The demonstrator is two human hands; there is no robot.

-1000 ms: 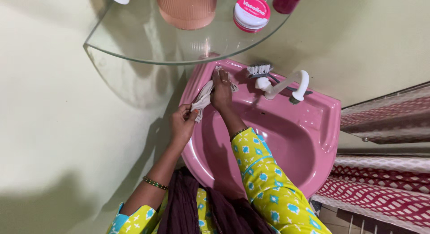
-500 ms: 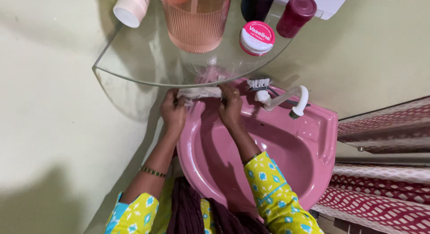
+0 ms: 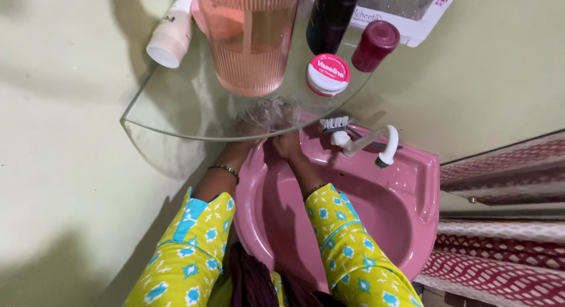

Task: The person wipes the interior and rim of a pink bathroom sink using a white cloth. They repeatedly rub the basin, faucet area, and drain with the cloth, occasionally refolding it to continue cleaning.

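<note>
While seen through the glass shelf (image 3: pixel 176 116), both hands (image 3: pixel 259 133) grip the cloth (image 3: pixel 268 112).

Both arms stretched forward; left hand (image 3: pixel 244 130) and right hand (image 3: pixel 286 143) close together, fingers hidden

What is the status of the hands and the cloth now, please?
Both hands, left hand and right hand, at sink back rim, under glass shelf. Cloth only blurred through glass; grip unclear. Brush and tap close by right.
</note>
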